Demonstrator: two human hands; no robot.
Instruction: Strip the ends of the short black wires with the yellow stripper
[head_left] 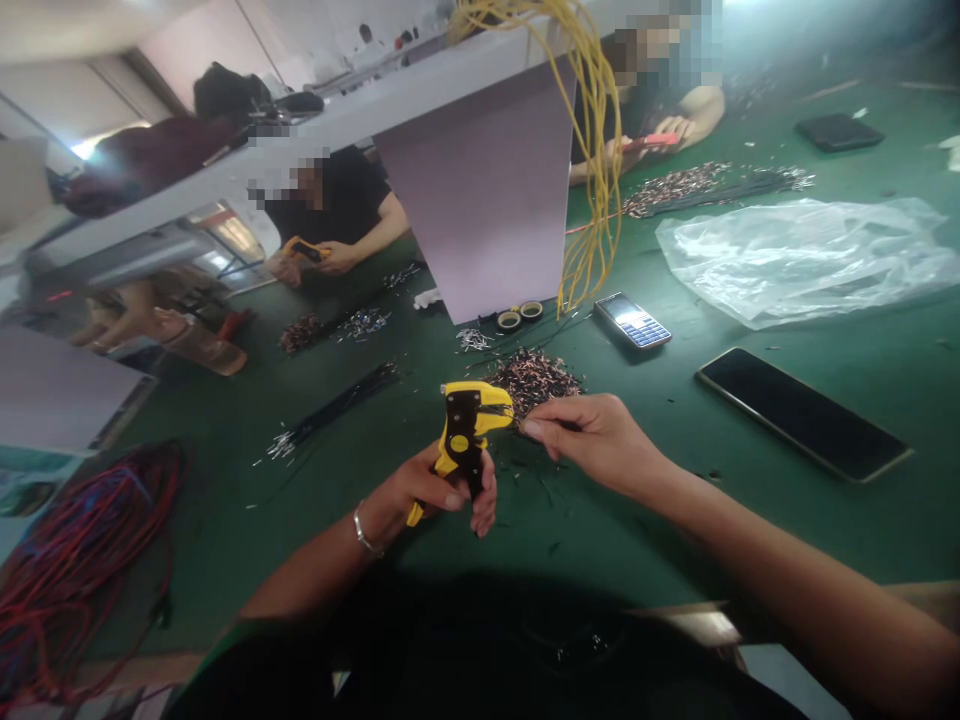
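My left hand is wrapped round the handles of a yellow and black wire stripper, held upright with its jaws to the right. At the jaws, my right hand pinches with thumb and forefinger; what lies between them is too small to make out. Just behind the tool is a pile of short black wire pieces with copper ends. A bundle of longer black wires lies on the green table to the left.
A keypad phone and a dark smartphone lie at right, near a clear plastic bag. Yellow wires hang beside a panel. Red cables are heaped at left. Two people work across the table.
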